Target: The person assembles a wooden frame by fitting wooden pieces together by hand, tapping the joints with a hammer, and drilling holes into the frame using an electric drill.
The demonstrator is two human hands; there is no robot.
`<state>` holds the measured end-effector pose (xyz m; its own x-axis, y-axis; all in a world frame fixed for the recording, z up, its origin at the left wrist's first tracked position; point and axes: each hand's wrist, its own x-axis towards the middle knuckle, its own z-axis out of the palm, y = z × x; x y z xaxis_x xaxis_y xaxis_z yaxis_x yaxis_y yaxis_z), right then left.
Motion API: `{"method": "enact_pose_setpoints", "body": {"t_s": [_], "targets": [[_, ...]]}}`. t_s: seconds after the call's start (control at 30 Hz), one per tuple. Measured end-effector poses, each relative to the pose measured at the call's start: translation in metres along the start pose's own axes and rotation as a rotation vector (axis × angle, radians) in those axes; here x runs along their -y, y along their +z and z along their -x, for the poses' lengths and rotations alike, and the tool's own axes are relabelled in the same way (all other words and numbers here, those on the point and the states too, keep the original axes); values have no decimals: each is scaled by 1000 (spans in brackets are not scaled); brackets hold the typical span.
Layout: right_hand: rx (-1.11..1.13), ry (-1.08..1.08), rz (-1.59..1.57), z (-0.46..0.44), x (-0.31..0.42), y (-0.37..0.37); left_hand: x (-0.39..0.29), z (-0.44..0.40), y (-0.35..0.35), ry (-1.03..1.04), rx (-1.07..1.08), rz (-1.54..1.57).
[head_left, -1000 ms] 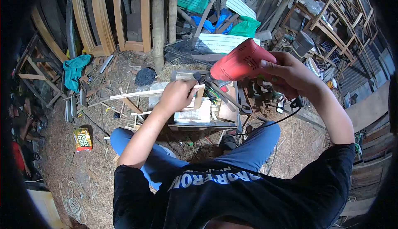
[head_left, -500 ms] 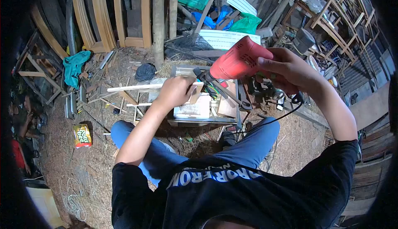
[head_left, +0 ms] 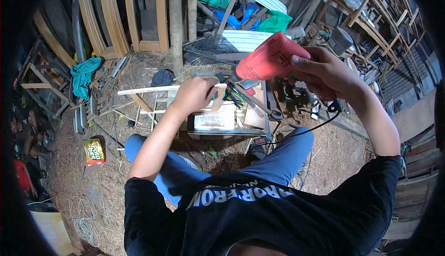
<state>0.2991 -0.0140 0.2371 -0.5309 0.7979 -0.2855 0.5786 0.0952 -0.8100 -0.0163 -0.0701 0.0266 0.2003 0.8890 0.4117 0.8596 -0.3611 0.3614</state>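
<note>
My right hand (head_left: 327, 73) is wrapped round the handle of a red power drill (head_left: 269, 59), its nose pointing left and down toward the wood. My left hand (head_left: 192, 94) is closed over a light wooden frame (head_left: 148, 90) made of thin strips, gripping it near its right end. A short upright piece (head_left: 219, 100) shows beside those fingers. The drill's tip is close to that end of the frame; whether they touch I cannot tell. Below them stands a low worktable (head_left: 222, 134) bearing a white block (head_left: 214, 120), pliers (head_left: 237, 99) and wood scraps.
A black cord (head_left: 320, 125) runs from the drill across my right knee. Metal tools (head_left: 276, 114) lie at the table's right side. Wooden frames (head_left: 111, 19) lean at the back left, near a teal cloth (head_left: 85, 77). A yellow snack bag (head_left: 94, 152) sits on the littered floor.
The drill has risen slightly and sits a little farther from me. My left hand and the wooden frame have shifted slightly up in view. Both grips stay the same.
</note>
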Motion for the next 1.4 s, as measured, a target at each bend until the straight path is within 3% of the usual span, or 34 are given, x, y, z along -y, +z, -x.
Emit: {"method": "enact_pose_setpoints", "body": {"t_s": [0.53,0.67,0.87,1.4], "targets": [[-104,-32,-95,11,-10,9,18,-20,23,72,-79,66],[-19,-8,-63,5,-20,-2,17,-21,26,93,-112,62],[-81,-27,-88,7,-24,1,24,-24,29,44,20,3],[-99,3,-70,8,-31,0,19,-19,36,89,-67,63]]}}
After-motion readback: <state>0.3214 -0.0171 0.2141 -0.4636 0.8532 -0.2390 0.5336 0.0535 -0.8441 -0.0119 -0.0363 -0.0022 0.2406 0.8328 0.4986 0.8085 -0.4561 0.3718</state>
